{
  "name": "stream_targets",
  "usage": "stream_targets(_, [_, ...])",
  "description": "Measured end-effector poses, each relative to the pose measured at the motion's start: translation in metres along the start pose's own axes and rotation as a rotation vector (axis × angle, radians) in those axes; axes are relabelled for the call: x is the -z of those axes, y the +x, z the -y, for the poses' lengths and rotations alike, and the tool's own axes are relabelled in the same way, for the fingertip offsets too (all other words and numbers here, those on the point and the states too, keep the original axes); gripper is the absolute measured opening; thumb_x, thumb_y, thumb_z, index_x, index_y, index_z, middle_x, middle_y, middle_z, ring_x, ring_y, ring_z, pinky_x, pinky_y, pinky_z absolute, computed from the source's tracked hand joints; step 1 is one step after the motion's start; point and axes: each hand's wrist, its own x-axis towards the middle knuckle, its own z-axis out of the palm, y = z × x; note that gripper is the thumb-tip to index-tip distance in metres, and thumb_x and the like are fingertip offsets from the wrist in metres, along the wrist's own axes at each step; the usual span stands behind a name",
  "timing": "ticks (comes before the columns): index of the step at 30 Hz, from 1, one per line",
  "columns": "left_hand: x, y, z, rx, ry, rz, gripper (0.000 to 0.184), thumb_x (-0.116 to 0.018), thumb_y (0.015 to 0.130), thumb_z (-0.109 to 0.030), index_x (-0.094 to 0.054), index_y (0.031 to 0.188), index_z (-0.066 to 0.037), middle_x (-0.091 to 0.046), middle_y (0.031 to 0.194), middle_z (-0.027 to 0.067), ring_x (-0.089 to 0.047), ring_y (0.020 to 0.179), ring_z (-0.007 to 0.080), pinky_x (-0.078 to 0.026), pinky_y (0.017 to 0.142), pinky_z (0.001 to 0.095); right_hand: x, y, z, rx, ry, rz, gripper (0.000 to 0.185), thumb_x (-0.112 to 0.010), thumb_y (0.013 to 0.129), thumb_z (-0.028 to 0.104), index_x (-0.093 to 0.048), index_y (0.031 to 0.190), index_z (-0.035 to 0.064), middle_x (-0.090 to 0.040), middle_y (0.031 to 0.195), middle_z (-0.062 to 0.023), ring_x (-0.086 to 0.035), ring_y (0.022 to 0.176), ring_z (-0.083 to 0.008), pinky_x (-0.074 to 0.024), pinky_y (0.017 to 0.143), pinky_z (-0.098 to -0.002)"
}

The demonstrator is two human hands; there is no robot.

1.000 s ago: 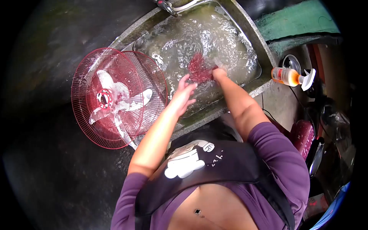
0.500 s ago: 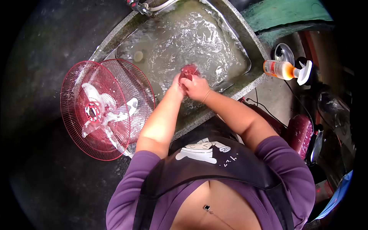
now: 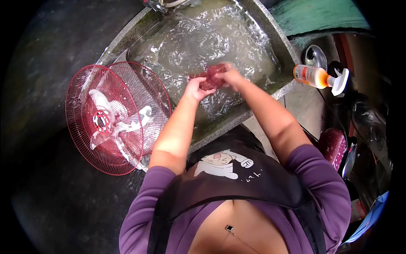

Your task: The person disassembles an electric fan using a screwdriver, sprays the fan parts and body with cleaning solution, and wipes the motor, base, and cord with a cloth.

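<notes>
A wet, dark red cloth [image 3: 214, 77] is held between my two hands, just over the rippling water. My left hand [image 3: 196, 88] grips its near left part, thumb on top. On the far right side, my right hand [image 3: 231, 77] is closed on the same cloth, its fingers slightly blurred. Around both hands lies the stone sink [image 3: 282, 37], holding cloudy, churning water [image 3: 190, 38].
Red wire fan guards [image 3: 72, 122] with pale fan blades [image 3: 101, 100] rest at the sink's left corner. A spray bottle [image 3: 311, 76] with a white trigger lies by the right rim, near a metal bowl [image 3: 315, 51]. A tap [image 3: 156, 5] is at the top.
My hands were bunched together around the cloth. Now the right hand has moved up and right, apart from the left, and the cloth is spread wider between them.
</notes>
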Motion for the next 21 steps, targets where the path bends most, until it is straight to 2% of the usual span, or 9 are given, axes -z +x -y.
stream_targets(2, [-0.001,0.008,0.007,-0.062,0.064,0.115,0.033,-0.049,0.100,-0.021,-0.055,0.129,-0.008,-0.060,0.128,0.0138,-0.058,0.120,0.0332,-0.045,0.102,0.0619,-0.034,-0.011,-0.007,0.288,-0.179,0.133,0.038,-0.070,0.086,0.004,-0.057,0.121,0.0128,-0.067,0.113,-0.0041,-0.066,0.096,-0.0210,-0.0550,0.080,-0.0359])
stream_targets(6, [0.023,0.033,0.011,-0.146,-0.051,0.429,0.034,-0.048,0.100,-0.034,-0.059,0.124,-0.012,-0.064,0.121,0.0112,-0.062,0.112,0.0283,-0.050,0.094,0.0510,-0.098,-0.103,0.025,0.649,-0.747,-0.069,0.033,-0.067,0.091,0.037,-0.060,0.114,0.0149,-0.071,0.093,-0.0148,-0.071,0.086,-0.0316,-0.0555,0.076,-0.0404])
stream_targets(10, [0.013,0.017,0.017,-0.075,-0.124,0.223,0.040,-0.046,0.101,-0.047,-0.062,0.118,-0.015,-0.069,0.114,0.0087,-0.066,0.103,0.0234,-0.055,0.086,0.0402,-0.069,-0.052,0.010,0.635,-0.992,-0.354,0.026,-0.060,0.093,0.039,-0.059,0.108,0.0180,-0.072,0.088,-0.0125,-0.070,0.078,-0.0379,-0.0552,0.069,-0.0482])
stream_targets(12, [0.003,-0.004,0.018,-0.086,0.053,0.027,0.034,-0.040,0.105,-0.041,-0.059,0.123,-0.018,-0.069,0.113,0.0076,-0.067,0.101,0.0237,-0.055,0.087,0.0482,-0.030,-0.015,0.008,0.393,-1.038,-0.360,0.025,-0.058,0.094,0.029,-0.054,0.115,0.0162,-0.071,0.100,-0.0168,-0.069,0.090,-0.0387,-0.0535,0.077,-0.0495])
stream_targets(13, [0.002,-0.013,0.018,-0.108,0.083,-0.091,0.029,-0.041,0.106,-0.035,-0.057,0.125,-0.020,-0.067,0.117,0.0078,-0.066,0.104,0.0249,-0.053,0.090,0.0522,-0.007,0.004,-0.003,0.257,-0.990,-0.384,0.027,-0.057,0.095,0.031,-0.052,0.118,0.0161,-0.069,0.106,-0.0214,-0.067,0.097,-0.0395,-0.0520,0.082,-0.0498])
stream_targets(17, [0.021,-0.006,0.019,-0.190,0.090,-0.181,0.035,-0.047,0.104,-0.022,-0.045,0.139,-0.021,-0.055,0.137,0.0113,-0.057,0.121,0.0376,-0.043,0.101,0.0662,0.038,0.059,-0.065,0.188,-0.491,-0.613,0.039,-0.070,0.089,0.029,-0.054,0.120,0.0124,-0.070,0.110,-0.0128,-0.068,0.102,-0.0328,-0.0527,0.083,-0.0451])
stream_targets(19, [0.015,-0.021,0.016,-0.137,0.103,-0.059,0.039,-0.046,0.104,-0.020,-0.041,0.142,-0.021,-0.052,0.140,0.0124,-0.053,0.125,0.0409,-0.039,0.102,0.0703,0.025,0.003,-0.018,-0.151,0.127,-0.103,0.037,-0.074,0.085,0.023,-0.059,0.116,0.0090,-0.069,0.107,-0.0052,-0.066,0.101,-0.0243,-0.0528,0.079,-0.0397])
stream_targets(20, [0.004,-0.032,0.013,-0.084,0.120,0.064,0.042,-0.046,0.104,-0.018,-0.037,0.145,-0.020,-0.049,0.143,0.0135,-0.048,0.130,0.0443,-0.034,0.103,0.0745,0.009,-0.014,-0.009,-0.036,0.110,-0.092,0.027,-0.076,0.082,0.020,-0.065,0.103,0.0071,-0.067,0.100,-0.0037,-0.064,0.092,-0.0185,-0.0525,0.074,-0.0357])
stream_targets(21, [-0.007,-0.040,0.013,-0.066,0.122,0.063,0.039,-0.045,0.103,-0.018,-0.042,0.142,-0.017,-0.050,0.142,0.0139,-0.048,0.131,0.0382,-0.037,0.107,0.0669,-0.003,-0.019,-0.013,0.213,0.020,0.010,0.018,-0.075,0.081,0.018,-0.067,0.092,0.0070,-0.066,0.089,-0.0033,-0.063,0.078,-0.0167,-0.0524,0.069,-0.0334])
